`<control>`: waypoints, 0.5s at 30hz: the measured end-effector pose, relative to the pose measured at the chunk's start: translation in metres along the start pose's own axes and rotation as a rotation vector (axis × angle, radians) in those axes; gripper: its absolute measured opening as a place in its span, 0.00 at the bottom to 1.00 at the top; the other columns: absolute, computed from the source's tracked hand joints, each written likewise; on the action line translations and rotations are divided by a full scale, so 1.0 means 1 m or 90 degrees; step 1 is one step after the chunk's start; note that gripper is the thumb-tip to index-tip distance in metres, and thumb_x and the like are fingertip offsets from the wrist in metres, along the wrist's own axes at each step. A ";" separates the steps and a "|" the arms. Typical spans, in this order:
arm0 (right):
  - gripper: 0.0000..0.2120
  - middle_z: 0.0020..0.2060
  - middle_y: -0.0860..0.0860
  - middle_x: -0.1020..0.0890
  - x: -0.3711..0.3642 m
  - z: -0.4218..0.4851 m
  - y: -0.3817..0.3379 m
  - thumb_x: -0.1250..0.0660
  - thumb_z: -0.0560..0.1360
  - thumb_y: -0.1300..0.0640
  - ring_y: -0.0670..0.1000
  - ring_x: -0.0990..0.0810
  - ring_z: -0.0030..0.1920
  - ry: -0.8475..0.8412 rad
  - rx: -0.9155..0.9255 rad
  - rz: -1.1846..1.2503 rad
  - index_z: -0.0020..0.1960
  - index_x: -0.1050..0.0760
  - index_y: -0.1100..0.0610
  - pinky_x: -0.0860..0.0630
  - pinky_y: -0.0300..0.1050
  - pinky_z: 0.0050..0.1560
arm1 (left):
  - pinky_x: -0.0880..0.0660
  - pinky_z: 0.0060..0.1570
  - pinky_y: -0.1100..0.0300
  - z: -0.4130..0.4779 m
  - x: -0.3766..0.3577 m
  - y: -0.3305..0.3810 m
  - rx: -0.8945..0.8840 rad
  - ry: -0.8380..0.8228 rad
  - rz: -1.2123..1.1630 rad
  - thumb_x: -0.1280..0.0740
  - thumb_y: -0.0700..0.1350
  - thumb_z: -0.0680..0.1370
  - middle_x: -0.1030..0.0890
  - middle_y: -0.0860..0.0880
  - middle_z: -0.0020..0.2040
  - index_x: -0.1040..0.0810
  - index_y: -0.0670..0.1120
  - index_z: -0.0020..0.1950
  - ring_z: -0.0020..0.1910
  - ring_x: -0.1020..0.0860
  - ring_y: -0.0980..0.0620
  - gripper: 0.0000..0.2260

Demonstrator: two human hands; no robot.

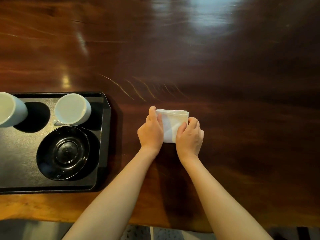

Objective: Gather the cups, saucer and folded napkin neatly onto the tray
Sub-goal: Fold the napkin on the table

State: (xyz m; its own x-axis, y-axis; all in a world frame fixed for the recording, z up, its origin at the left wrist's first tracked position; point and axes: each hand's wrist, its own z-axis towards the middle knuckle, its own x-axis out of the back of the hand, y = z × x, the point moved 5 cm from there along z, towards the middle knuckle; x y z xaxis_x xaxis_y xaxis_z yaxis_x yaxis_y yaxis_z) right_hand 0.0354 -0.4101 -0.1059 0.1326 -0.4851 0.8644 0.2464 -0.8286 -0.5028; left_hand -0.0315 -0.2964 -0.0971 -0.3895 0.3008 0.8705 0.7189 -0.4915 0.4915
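A folded white napkin (pixel 171 122) lies on the dark wooden table, right of the tray. My left hand (pixel 152 131) grips its left edge and my right hand (pixel 190 135) grips its right edge, both with fingers curled onto the cloth. The black tray (pixel 103 135) sits at the left. On it stand two white cups, one (pixel 71 109) at the back right and another (pixel 10 110) cut off by the left frame edge. A black saucer (pixel 63 153) rests in front of the right cup.
The glossy wooden table (pixel 225 66) stretches far back and right, with bright light reflections. Its front edge (pixel 52 215) runs just below the tray, with floor visible beneath.
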 end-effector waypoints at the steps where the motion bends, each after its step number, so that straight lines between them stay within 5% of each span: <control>1: 0.07 0.42 0.56 0.22 0.000 -0.001 0.000 0.41 0.77 0.60 0.56 0.23 0.38 0.010 0.007 -0.014 0.52 0.28 0.62 0.29 0.51 0.41 | 0.29 0.33 0.55 0.000 -0.001 0.000 -0.016 0.004 0.004 0.42 0.46 0.81 0.17 0.43 0.45 0.31 0.42 0.67 0.38 0.18 0.41 0.16; 5: 0.18 0.51 0.57 0.23 0.004 0.001 -0.004 0.37 0.72 0.61 0.57 0.23 0.51 0.059 0.042 -0.110 0.61 0.30 0.61 0.26 0.52 0.50 | 0.28 0.32 0.57 0.001 -0.007 -0.004 -0.089 0.075 0.089 0.31 0.43 0.74 0.21 0.44 0.43 0.28 0.45 0.62 0.39 0.23 0.46 0.16; 9: 0.26 0.70 0.56 0.30 -0.008 0.007 -0.023 0.43 0.74 0.61 0.56 0.35 0.72 -0.062 0.273 -0.147 0.72 0.38 0.58 0.42 0.57 0.73 | 0.27 0.57 0.51 0.000 -0.015 -0.002 -0.225 0.078 0.115 0.38 0.42 0.75 0.23 0.44 0.61 0.29 0.49 0.66 0.62 0.28 0.46 0.19; 12: 0.25 0.77 0.53 0.43 -0.022 0.009 -0.023 0.52 0.81 0.51 0.53 0.49 0.77 -0.218 0.374 -0.221 0.76 0.48 0.56 0.59 0.55 0.74 | 0.46 0.73 0.46 0.000 -0.022 -0.005 -0.230 -0.054 0.139 0.48 0.48 0.80 0.32 0.49 0.73 0.34 0.49 0.72 0.74 0.37 0.49 0.20; 15: 0.26 0.78 0.51 0.53 -0.026 0.012 -0.014 0.58 0.81 0.47 0.51 0.59 0.77 -0.278 0.401 -0.256 0.76 0.60 0.53 0.64 0.53 0.74 | 0.60 0.73 0.43 0.000 -0.026 -0.012 -0.220 -0.118 0.195 0.55 0.52 0.81 0.44 0.51 0.78 0.45 0.51 0.76 0.78 0.49 0.50 0.23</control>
State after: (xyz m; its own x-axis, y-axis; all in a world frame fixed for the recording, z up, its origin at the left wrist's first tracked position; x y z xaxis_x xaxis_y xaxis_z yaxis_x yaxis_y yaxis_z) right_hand 0.0403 -0.3822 -0.1215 0.2468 0.0696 0.9666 0.8230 -0.5416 -0.1711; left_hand -0.0303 -0.2980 -0.1257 -0.0596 0.2251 0.9725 0.5392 -0.8126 0.2212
